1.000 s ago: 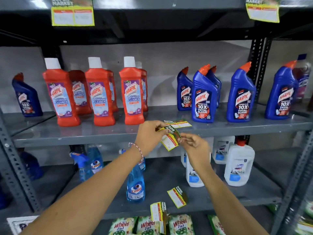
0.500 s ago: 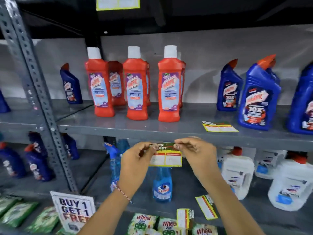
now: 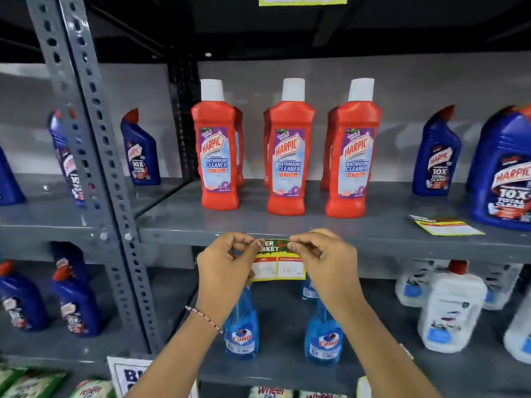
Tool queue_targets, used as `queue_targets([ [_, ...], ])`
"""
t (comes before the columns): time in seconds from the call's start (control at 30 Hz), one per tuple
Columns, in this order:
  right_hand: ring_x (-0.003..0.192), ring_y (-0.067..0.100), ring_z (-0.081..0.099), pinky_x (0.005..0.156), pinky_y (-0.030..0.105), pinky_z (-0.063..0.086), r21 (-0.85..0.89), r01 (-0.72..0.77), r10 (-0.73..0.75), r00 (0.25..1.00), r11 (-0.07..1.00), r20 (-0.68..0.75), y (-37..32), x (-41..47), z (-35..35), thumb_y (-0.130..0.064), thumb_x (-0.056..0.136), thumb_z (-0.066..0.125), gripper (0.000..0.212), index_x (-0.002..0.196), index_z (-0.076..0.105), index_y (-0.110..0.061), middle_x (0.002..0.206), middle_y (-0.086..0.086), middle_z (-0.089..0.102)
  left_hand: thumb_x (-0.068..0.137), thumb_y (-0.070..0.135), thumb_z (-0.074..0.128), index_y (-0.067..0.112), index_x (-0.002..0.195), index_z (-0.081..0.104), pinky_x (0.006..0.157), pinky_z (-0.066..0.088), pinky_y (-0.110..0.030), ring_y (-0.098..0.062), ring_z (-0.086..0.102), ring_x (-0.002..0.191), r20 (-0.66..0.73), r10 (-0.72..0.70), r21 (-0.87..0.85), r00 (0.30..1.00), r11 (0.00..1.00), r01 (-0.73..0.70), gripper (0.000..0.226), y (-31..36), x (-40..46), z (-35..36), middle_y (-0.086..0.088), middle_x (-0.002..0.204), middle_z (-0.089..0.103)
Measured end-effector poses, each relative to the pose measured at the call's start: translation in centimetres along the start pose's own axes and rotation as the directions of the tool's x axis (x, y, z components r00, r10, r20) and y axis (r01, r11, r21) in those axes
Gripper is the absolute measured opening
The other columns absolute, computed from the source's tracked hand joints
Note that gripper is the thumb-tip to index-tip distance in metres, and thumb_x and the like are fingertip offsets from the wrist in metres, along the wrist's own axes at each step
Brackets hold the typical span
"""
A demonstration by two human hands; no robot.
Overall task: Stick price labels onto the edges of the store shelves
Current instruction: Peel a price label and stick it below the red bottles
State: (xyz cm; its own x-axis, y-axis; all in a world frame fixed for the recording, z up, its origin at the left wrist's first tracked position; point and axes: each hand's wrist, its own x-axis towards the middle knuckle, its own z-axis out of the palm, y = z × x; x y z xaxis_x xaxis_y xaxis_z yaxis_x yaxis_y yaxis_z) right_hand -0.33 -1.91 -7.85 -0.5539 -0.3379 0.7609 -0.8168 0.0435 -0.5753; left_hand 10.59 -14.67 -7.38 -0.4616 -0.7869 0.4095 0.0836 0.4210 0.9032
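Grey shelf edge [image 3: 373, 239]: price label [image 3: 277, 261], held clear half a second ago, now meets it; left hand [image 3: 227, 268] and right hand [image 3: 324, 262] pinch its top corners, ready for pressing.

The 3 red bottles [image 3: 219, 156] read "HARPIC BATHROOM CLEANER 10X". The blue bottles [image 3: 504, 170] read "HARPIC 10X TOTAL CLEAN". The price label [image 3: 277, 259] at the shelf edge [image 3: 402, 245] shows "ER" over "RKET"; its handwritten prices are illegible. The spray bottles [image 3: 324, 337] read "Colin". The packets [image 3: 270, 392] at the bottom read "Wheel". A sign [image 3: 129, 377] shows "BU".
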Motion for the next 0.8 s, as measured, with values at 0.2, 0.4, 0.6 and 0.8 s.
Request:
queue_targets([
  [0.2, 0.074, 0.010, 0.065, 0.071, 0.029, 0.055, -0.112, -0.005, -0.003, 0.997, 0.994, -0.077, -0.5, -0.2, 0.9, -0.004, 0.081, 0.076, 0.011, 0.087, 0.076, -0.013, 0.081, -0.003, 0.069, 0.082, 0.020, 0.077, 0.007, 0.075, 0.063, 0.032, 0.045, -0.018, -0.009, 0.057, 0.032, 0.056, 0.000, 0.000, 0.998, 1.000, 0.000, 0.021, -0.9, 1.5, 0.0, -0.017, 0.069, 0.071],
  [0.4, 0.071, 0.000, 0.059, 0.068, 0.007, 0.047, -0.157, -0.085, 0.060, 0.986, 0.984, -0.157, -0.9, 0.2, 0.7, -0.006, 0.075, 0.081, 0.015, 0.076, 0.073, -0.019, 0.078, -0.014, 0.059, 0.069, 0.031, 0.087, 0.011, 0.063, 0.052, 0.044, 0.042, -0.011, -0.006, 0.053, 0.045, -0.033, 0.171, 0.171, 0.985, 0.972, -0.163, 0.041, -1.1, 2.4, -1.1, 0.001, 0.048, 0.055],
  [0.6, 0.074, 0.006, 0.063, 0.069, 0.007, 0.048, -0.184, -0.069, 0.034, 0.982, 0.980, -0.186, 0.2, 0.1, -1.9, 0.004, 0.080, 0.072, 0.023, 0.084, 0.072, -0.018, 0.083, -0.006, 0.066, 0.079, 0.004, 0.076, 0.022, 0.066, 0.054, 0.056, 0.044, -0.018, -0.019, 0.054, 0.065, -0.022, 0.434, 0.163, 0.901, 0.890, -0.425, 0.031, 0.7, 1.6, 0.0, -0.002, 0.056, 0.057],
  [0.8, 0.074, 0.009, 0.065, 0.076, 0.021, 0.052, -0.285, -0.189, 0.084, 0.935, 0.940, -0.345, 3.6, 2.2, -11.7, -0.002, 0.083, 0.070, 0.019, 0.089, 0.072, -0.020, 0.087, -0.003, 0.070, 0.081, 0.001, 0.073, 0.018, 0.079, 0.066, 0.069, 0.049, -0.016, -0.006, 0.063, 0.068, 0.404, 0.243, -0.242, 0.882, 0.958, -0.154, 0.018, 5.9, 0.8, 8.6, 0.003, 0.074, 0.070],
])
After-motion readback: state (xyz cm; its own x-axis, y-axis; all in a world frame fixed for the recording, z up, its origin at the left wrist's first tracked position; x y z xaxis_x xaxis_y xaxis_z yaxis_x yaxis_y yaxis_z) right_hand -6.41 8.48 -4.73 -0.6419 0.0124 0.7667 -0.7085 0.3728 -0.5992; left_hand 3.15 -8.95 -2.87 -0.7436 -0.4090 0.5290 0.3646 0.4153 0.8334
